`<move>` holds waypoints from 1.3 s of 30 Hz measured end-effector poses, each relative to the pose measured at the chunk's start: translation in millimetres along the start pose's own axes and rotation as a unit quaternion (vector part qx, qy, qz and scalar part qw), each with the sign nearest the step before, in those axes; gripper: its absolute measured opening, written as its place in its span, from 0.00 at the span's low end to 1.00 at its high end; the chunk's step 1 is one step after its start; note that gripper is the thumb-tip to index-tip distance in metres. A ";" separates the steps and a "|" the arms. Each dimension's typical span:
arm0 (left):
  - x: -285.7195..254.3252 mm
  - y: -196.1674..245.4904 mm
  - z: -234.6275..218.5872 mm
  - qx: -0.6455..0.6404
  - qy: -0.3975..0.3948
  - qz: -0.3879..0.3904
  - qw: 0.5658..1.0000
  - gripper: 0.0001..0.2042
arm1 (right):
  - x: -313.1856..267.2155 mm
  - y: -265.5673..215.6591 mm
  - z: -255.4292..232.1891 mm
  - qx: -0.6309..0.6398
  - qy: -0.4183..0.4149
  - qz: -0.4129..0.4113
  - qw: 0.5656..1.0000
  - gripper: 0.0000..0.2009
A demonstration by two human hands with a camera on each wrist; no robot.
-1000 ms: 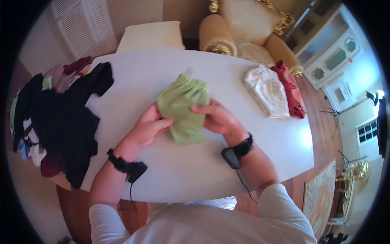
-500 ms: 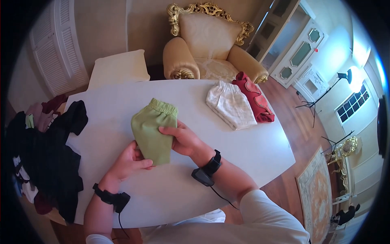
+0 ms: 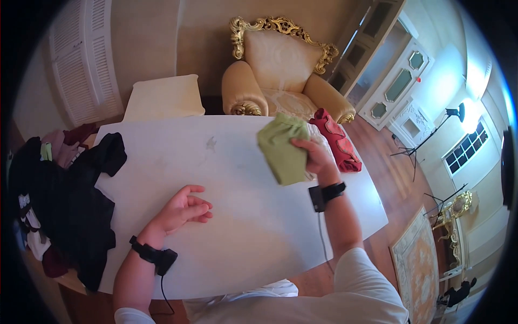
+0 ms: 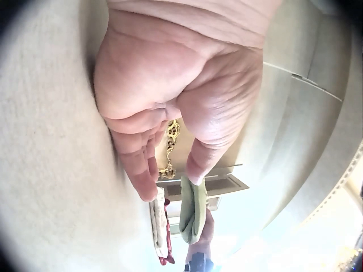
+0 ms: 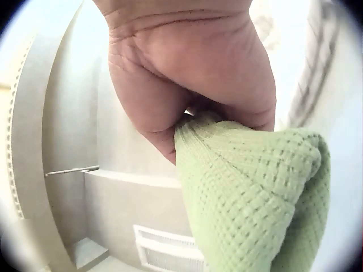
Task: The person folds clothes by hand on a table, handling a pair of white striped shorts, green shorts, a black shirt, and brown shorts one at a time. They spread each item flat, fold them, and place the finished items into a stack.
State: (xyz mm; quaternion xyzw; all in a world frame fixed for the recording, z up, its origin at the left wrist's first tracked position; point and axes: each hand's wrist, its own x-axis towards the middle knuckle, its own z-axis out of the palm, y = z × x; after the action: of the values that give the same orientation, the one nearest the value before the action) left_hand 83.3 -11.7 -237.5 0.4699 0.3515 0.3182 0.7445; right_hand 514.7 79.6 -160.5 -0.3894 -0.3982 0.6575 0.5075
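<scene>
The right hand pinches a folded green garment by its right edge, thumb on top, and holds it up at the table's far right. Behind it lies a white folded garment, mostly covered from the head view, beside a red folded one. In the right wrist view the green cloth hangs from the fingers, its textured weave showing. The left hand holds nothing, fingers loosely bent near the table's middle; the left wrist view shows that empty palm close to the tabletop.
A heap of dark clothes covers the left end of the white table. Beyond the far edge stand a cream stool and a gilded armchair. A lamp on a stand is at the right.
The left hand has let go of the green garment and stayed at the near left. The right hand has carried the garment rightward to the white and red ones. The head view has shifted.
</scene>
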 end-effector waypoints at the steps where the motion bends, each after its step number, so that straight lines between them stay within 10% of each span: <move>1: 0.1 0.1 -0.2 -0.001 -0.002 -0.001 1.000 0.27 | -3.2 -13.9 -13.0 -0.014 0.007 0.005 1.000 0.20; 9: 4.3 2.3 -0.9 0.006 -0.003 -0.015 1.000 0.27 | 7.7 -61.4 -116.7 -0.053 0.129 0.040 0.989 0.21; 27: 1.0 7.2 -0.7 -0.006 -0.015 -0.022 1.000 0.28 | 56.3 -35.3 -164.8 -0.190 0.114 0.070 0.973 0.18; 30: 1.5 5.8 -2.2 -0.006 -0.019 -0.018 1.000 0.28 | 51.9 -37.3 -139.6 -0.397 0.177 -0.002 0.901 0.26; 33: 1.3 5.7 -2.0 -0.009 -0.018 -0.015 1.000 0.28 | 58.5 -30.2 -136.4 -0.671 0.301 -0.074 0.674 0.35; 36: 0.9 5.5 -2.0 -0.009 -0.016 -0.013 1.000 0.27 | 46.1 -17.6 -110.1 -0.773 0.286 -0.170 0.541 0.40; 39: 3.8 0.3 -6.3 -0.009 -0.023 -0.006 1.000 0.27 | 47.6 -3.8 -91.7 -0.812 0.247 -0.169 0.501 0.36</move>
State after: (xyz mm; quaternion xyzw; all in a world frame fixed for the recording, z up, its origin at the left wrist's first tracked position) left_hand 80.3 -5.5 -240.1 0.4681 0.3347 0.3060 0.7584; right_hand 591.4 138.5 -197.0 -0.7023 -0.6738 -0.1761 0.1479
